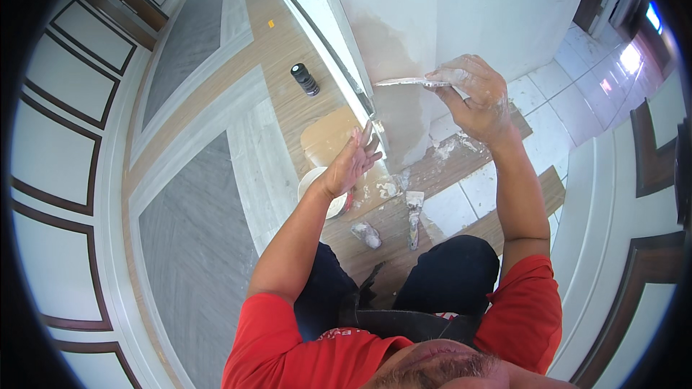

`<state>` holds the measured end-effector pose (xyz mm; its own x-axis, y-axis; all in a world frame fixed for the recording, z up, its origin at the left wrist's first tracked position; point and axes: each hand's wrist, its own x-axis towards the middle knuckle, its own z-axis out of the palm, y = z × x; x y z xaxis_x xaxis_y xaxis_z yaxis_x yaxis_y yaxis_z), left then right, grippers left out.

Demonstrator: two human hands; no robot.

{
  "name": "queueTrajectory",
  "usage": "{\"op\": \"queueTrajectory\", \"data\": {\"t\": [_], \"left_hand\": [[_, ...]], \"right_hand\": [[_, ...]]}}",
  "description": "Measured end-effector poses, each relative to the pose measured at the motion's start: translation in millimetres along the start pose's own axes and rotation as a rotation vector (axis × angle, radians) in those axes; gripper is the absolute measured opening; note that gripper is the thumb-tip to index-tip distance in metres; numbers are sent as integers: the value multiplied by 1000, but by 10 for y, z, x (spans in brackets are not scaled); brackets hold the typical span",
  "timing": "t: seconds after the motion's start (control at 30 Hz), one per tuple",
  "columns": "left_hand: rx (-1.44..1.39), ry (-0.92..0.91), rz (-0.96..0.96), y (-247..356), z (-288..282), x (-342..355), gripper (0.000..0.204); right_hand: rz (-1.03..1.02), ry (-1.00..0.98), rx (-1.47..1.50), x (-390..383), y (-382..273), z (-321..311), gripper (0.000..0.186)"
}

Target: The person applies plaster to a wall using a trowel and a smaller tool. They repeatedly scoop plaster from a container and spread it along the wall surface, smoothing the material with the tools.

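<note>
My right hand (476,97) is closed on a putty spreader (407,82), a thin flat blade seen nearly edge-on and coated with white putty. The blade's left end reaches to the damp-looking patched wall corner (389,50). White smears cover my right fingers. My left hand (352,162) is open with fingers stretched, beside the bottom of the white door frame edge (371,126); whether it touches the frame I cannot tell. Partly hidden behind my left wrist stands a white tub (308,186). A putty-caked scraper (414,217) and a whitish, smeared lump (366,235) lie on the floor before my knees.
A black bottle (305,80) stands on the wood-patterned floor at the left, near a tan board (324,137). Farther off lies a small yellow piece (271,24). Putty crumbs (458,146) litter the planks by the wall. White tiles (450,209) lie to the right.
</note>
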<state>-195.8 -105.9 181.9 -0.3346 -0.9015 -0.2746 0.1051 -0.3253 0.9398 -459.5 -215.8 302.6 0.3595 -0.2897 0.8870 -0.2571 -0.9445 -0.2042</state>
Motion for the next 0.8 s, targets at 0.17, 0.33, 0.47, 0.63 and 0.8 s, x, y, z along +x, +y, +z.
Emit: {"op": "queueTrajectory", "data": {"t": [0.17, 0.33, 0.47, 0.63, 0.8], "left_hand": [[-5, 0, 2, 34, 34, -13, 111], [-6, 3, 3, 23, 26, -12, 111], [-2, -9, -3, 29, 19, -4, 111], [-5, -6, -1, 46, 30, -24, 110], [-8, -5, -5, 3, -13, -8, 111]], "right_hand": [[13, 22, 10, 121, 12, -58, 17], [104, 62, 86, 240, 15, -104, 17], [254, 213, 77, 380, -88, -166, 19], [539, 481, 54, 272, -27, -308, 24], [794, 487, 231, -188, 69, -186, 26]]}}
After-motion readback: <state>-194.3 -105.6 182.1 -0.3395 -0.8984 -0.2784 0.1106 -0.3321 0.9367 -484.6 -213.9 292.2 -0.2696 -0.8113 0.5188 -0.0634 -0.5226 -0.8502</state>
